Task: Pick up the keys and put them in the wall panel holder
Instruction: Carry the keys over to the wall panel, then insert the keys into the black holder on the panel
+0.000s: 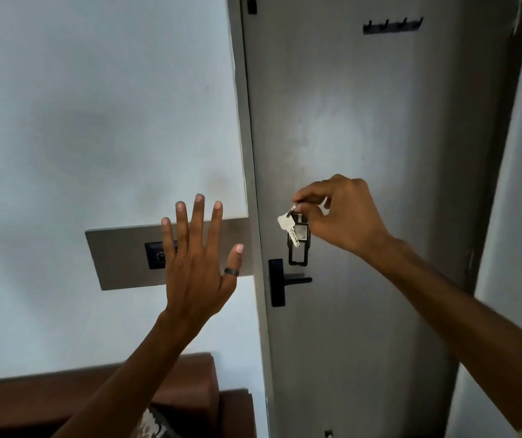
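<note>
My right hand (342, 216) pinches the ring of the keys (294, 237), a silver key with a black rectangular tag that dangles in front of the grey door. My left hand (198, 263) is raised with its fingers spread, a dark ring on the thumb, and holds nothing. It covers part of the grey wall panel (120, 257) and the right side of the small black holder unit (155, 256) set in that panel. The keys hang to the right of the panel, apart from it, just above the door handle.
A black door handle (288, 281) sits on the grey door (364, 137) just below the keys. A black hook rail (392, 26) is mounted high on the door. A brown wooden headboard or furniture top (95, 390) runs along the bottom left.
</note>
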A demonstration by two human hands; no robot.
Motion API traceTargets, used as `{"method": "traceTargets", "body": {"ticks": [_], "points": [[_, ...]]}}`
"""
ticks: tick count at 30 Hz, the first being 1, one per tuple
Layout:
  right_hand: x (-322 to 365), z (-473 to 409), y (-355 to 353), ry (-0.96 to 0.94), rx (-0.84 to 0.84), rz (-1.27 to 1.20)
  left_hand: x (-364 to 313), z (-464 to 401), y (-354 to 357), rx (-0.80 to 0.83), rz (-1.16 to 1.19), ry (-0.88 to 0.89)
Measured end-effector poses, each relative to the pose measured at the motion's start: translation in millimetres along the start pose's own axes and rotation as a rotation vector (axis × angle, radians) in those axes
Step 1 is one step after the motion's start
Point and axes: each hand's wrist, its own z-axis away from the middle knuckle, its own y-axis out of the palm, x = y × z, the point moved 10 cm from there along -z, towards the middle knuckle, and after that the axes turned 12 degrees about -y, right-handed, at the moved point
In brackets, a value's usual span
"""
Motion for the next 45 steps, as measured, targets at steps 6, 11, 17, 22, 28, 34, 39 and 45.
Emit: {"method": "traceTargets", "body": {"ticks": [6, 11, 17, 22, 28, 34, 39, 45], "points": [[-58, -23, 30, -0.077, -0.007, -0.138, -16, -6, 38, 0.01, -0.043, -0.057], [-76, -46, 85, -0.145, 0.017, -0.267, 18, -9, 66, -0.003, -0.127, -0.113], [-82, -84, 183, -0.184, 0.065, -0.375, 93, -11, 114, -0.031, -0.19, -0.189], [-79, -121, 264, -0.214, 0.099, -0.419, 173, -8, 168, -0.016, -0.186, -0.242], [-59, -172, 370, -0.195, 0.173, -0.507, 274, 10, 225, 0.019, -0.213, -0.279], [-40, -180, 459, -0.152, 0.235, -0.515, 363, 28, 277, 0.061, -0.199, -0.336], [-38, -179, 493, -0.165, 0.236, -0.435, 404, 35, 312, 0.041, -0.14, -0.264], [-44, -171, 517, -0.131, 0.295, -0.451, 425, 26, 340, -0.009, -0.095, -0.238]]}}
